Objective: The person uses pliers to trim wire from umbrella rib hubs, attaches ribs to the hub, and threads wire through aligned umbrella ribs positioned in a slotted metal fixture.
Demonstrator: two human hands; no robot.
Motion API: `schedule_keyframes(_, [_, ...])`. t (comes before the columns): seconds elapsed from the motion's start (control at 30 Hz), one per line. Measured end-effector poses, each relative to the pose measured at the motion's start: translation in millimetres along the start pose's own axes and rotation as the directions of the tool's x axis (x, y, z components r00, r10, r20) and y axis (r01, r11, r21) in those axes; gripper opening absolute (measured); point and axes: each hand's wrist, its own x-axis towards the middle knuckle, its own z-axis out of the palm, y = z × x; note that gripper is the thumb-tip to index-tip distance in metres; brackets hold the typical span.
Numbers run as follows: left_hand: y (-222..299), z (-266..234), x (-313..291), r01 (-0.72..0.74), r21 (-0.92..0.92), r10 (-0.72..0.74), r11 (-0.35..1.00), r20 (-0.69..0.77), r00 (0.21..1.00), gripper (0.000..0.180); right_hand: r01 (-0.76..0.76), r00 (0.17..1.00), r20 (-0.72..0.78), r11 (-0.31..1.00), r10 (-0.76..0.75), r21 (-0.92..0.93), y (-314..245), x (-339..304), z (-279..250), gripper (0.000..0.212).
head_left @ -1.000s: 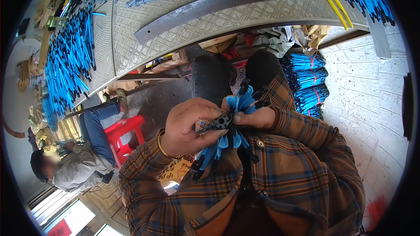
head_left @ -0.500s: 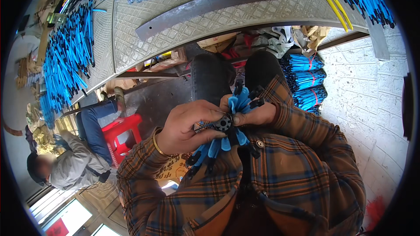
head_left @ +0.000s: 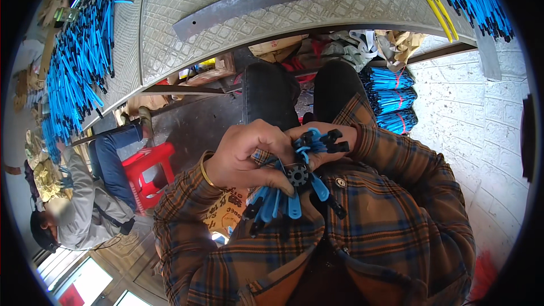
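In front of my lap, both hands work on a round black slotted hub (head_left: 297,175). Blue strips with black ends (head_left: 293,207) fan out from it, some downward and some to the upper right. My left hand (head_left: 245,156) is closed beside the hub, its thumb along the hub's left edge. A thin dark wire seems to run from its fingers to the hub. My right hand (head_left: 334,150) is closed behind the hub around the upper strips (head_left: 317,140), with its fingers partly hidden by them.
A patterned worktable (head_left: 170,51) carries a curved metal bar (head_left: 272,3), yellow-handled pliers (head_left: 439,14) and piles of blue strips (head_left: 79,68). Tied bundles (head_left: 396,99) are stacked under it by the white wall. At left, a person (head_left: 85,204) sits near a red stool (head_left: 150,173).
The hub has moved slightly down and right and turned to face up more. The upper strips have gathered toward my right hand. My left fingers have curled and lifted.
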Motion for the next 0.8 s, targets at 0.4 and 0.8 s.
schedule_keyframes(0.4, [15,-11,29,-0.162,0.506,0.105,0.847,0.14,0.985,0.079,0.129,0.975,0.213,0.936,-0.06,-0.327,14,2,-9,0.049])
schedule_keyframes(0.8, [28,-17,45,-0.14,0.533,0.031,0.835,0.208,0.978,0.074,0.091,0.995,0.056,0.959,-0.079,-0.269,0,-9,0,0.043])
